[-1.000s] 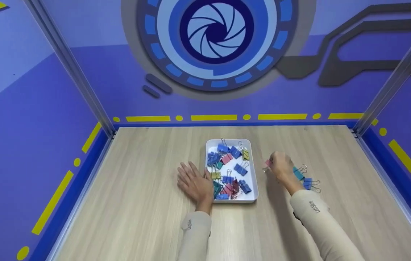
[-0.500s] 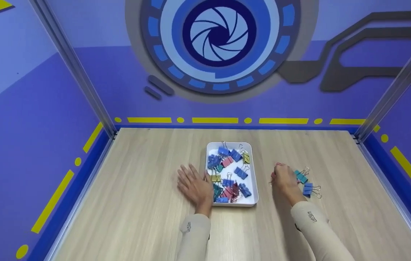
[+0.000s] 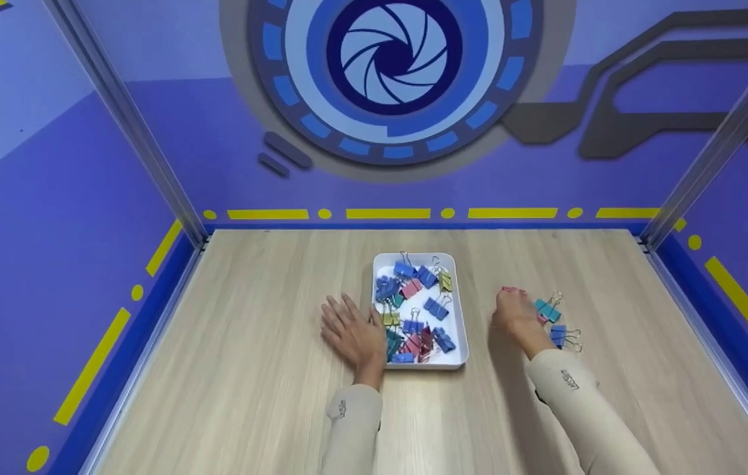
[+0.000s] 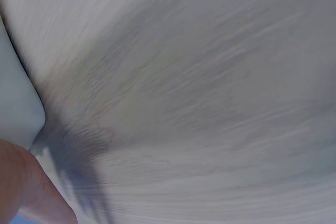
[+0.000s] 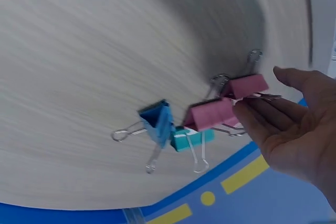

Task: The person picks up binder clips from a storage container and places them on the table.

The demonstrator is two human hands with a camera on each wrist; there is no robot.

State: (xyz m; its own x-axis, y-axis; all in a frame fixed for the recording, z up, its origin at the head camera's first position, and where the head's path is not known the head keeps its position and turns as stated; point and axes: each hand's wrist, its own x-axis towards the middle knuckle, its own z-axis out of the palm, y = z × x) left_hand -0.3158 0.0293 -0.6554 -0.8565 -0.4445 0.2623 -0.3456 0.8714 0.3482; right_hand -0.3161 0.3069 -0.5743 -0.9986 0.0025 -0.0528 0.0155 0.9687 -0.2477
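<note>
My left hand (image 3: 354, 336) lies with its fingers spread at the left side of a white tray (image 3: 462, 330). Its thumb touches the tray's edge. Several binder clips in blue, pink, green, yellow and dark red fill the tray. To the right, my right hand (image 3: 518, 315) is low over the table. In the right wrist view, its fingertips touch the pink binder clips (image 5: 212, 114), while the thumb stands apart from the fingers. Beside these, a teal binder clip (image 5: 192, 139) and a blue binder clip (image 5: 159, 123) lie on the table. The head view mostly hides the pink clips.
The wooden table (image 3: 268, 409) is enclosed by a blue-purple back wall (image 3: 361, 191) and side walls. Metal posts rise at both back corners. Bare tabletop shows left of the tray and between the tray and the right hand.
My right hand has moved slightly right and down with a pink binder clip, towards the teal and blue clips, and its thumb now stands apart. The left hand stays at the tray.
</note>
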